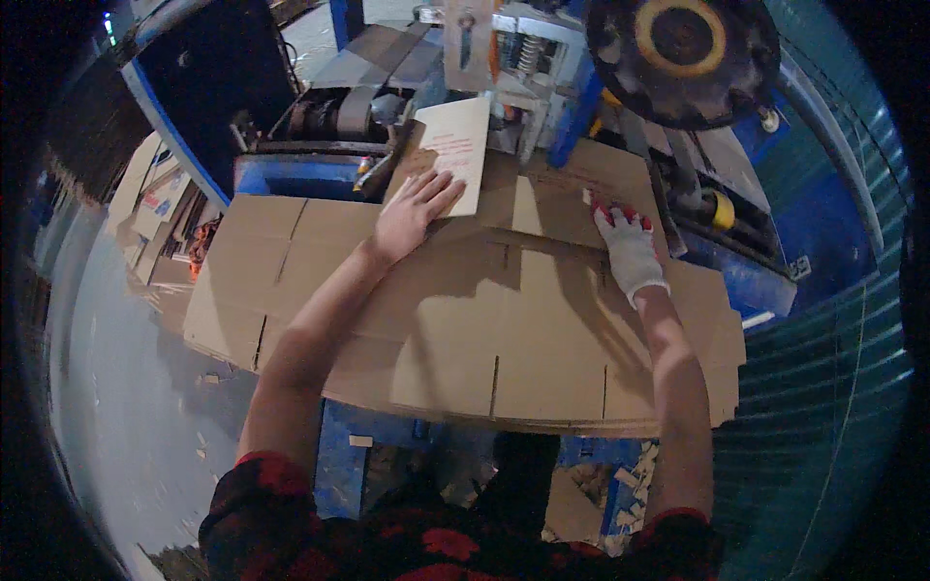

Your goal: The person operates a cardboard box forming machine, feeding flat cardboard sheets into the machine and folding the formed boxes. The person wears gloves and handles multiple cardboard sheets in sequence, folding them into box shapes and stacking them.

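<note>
Brown corrugated cardboard covers the work surface: one broad stack (446,353) of flat sheets, smooth on top, layered at the near edge and cut by at least four dark slits. Two hands rest at its far side. Bare, the left hand (418,208) lies palm down with extended, slightly parted fingers on the near end of one pale, roughly rectangular panel (463,145) bearing red print; it is spread, not clenched. Dressed in one knitted white glove with red fingertips, the right hand (628,242) touches the right part of one brown printed sheet (567,203), fingers a little bent; whether it grips the sheet I cannot tell. Panel and sheet lie side by side on the far part of the stack, before the machine; whether they are joined is unclear. Beyond stands one metal machine (468,53) with one coil spring (529,58) and, far right, one dark, scallop-edged wheel (620,73) ringed in tan. One uneven cardboard pile (145,218) sits left; one ribbed green sheet wall (823,387) hangs right.
</note>
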Tool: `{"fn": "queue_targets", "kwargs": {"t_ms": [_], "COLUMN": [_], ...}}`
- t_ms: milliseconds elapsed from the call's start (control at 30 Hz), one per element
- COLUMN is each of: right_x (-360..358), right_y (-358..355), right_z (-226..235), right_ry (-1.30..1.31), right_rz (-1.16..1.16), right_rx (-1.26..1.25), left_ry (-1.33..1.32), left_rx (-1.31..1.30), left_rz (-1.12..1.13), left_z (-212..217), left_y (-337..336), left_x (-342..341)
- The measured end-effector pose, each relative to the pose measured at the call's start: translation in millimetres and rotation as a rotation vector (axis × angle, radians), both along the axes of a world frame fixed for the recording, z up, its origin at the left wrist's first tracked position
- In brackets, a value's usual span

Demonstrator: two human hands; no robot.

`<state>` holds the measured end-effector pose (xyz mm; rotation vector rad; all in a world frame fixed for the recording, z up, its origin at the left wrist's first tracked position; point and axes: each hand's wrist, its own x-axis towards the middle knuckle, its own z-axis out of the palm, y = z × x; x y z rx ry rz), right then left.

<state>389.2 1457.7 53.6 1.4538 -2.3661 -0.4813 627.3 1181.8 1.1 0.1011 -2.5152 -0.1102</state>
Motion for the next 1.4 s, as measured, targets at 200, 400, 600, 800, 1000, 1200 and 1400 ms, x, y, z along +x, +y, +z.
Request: {"fn": "queue_targets", "kwargs": {"t_ms": [200,400,600,800,1000,1200,1400], "right_x": [-31,22,121,182,183,189,216], "right_y": [-38,81,198,263,294,293,253], "right_z": [17,11,-12,-17,-56,-31,-7], "right_ry": [-0.060,-0.432,-0.260,0.017,-1.336,-0.558,0.162], "right_rz": [-0.178,-0.167,-0.143,-0.416,-0.769,-0.754,-0.318], "right_rx": [-0.083,-0.508,-0.417,-0.752,-1.957,-1.392,-1.336], "left_ry": [-0.073,-0.100,-0.321,-0.444,-0.508,-0.119,0.585], "left_rx": [0.191,0.167,0.134,0.254,0.049,0.098,1.274], "left_rz": [0.266,0.488,1.137,1.121,1.093,1.022,0.491], "left_z": [15,11,-11,-24,-8,51,23], "left_y": [-10,0,-28,-35,-33,14,71], "left_x": [-54,124,349,410,400,379,336]}}
